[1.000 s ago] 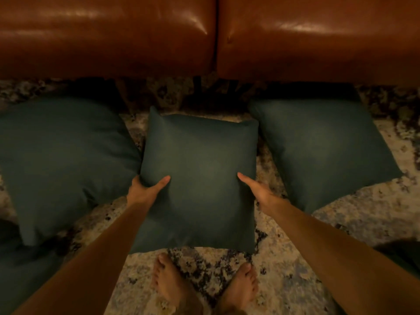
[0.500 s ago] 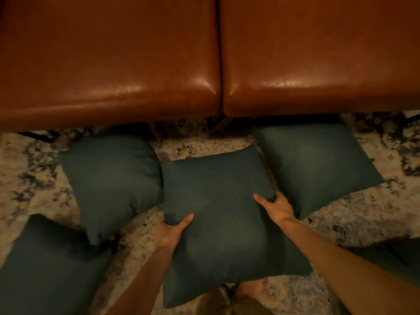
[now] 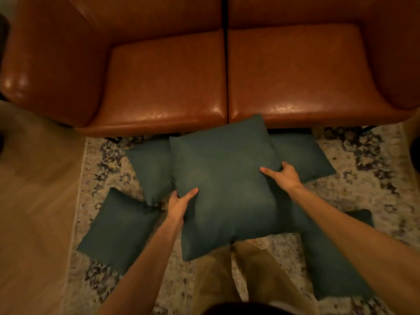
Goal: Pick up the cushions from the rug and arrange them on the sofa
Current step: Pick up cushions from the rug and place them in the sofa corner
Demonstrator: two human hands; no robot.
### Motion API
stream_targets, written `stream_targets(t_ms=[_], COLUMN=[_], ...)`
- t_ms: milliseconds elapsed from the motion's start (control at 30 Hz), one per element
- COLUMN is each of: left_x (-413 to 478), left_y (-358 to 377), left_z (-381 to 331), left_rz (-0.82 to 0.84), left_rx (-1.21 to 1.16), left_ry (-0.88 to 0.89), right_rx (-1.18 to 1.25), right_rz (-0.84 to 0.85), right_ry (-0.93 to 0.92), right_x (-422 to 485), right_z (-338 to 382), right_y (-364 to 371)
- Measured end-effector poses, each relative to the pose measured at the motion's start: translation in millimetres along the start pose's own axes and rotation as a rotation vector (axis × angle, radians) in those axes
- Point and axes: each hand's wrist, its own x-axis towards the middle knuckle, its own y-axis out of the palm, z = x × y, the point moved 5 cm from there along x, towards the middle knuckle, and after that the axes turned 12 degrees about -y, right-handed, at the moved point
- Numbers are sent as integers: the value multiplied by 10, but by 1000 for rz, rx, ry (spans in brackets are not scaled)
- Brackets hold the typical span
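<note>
A dark teal cushion is held up off the rug in front of me. My left hand grips its left edge and my right hand grips its right edge. The cushion's top corner overlaps the front edge of the brown leather sofa. Several more teal cushions lie on the patterned rug: one behind-left, one at the left, one behind-right and one under my right arm.
The sofa has two seat pads and padded arms at both sides. Wooden floor runs along the rug's left edge. My legs in tan trousers stand on the rug below the held cushion.
Both hands have lifted the middle cushion off the rug and toward the sofa. My view has risen, so the whole sofa seat and more cushions now show.
</note>
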Motion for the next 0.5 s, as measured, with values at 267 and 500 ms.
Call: stream_targets(t_ms=[267, 500], left_x=[-531, -1043], left_y=[-500, -677], left_z=[-334, -445], left_rz=[-41, -55], left_rx=[-96, -45], left_ry=[68, 225], right_rx=[111, 55], right_rz=[16, 35], right_ry=[-76, -170], right_x=[-627, -851], right_z=[566, 827], right_y=[-167, -132])
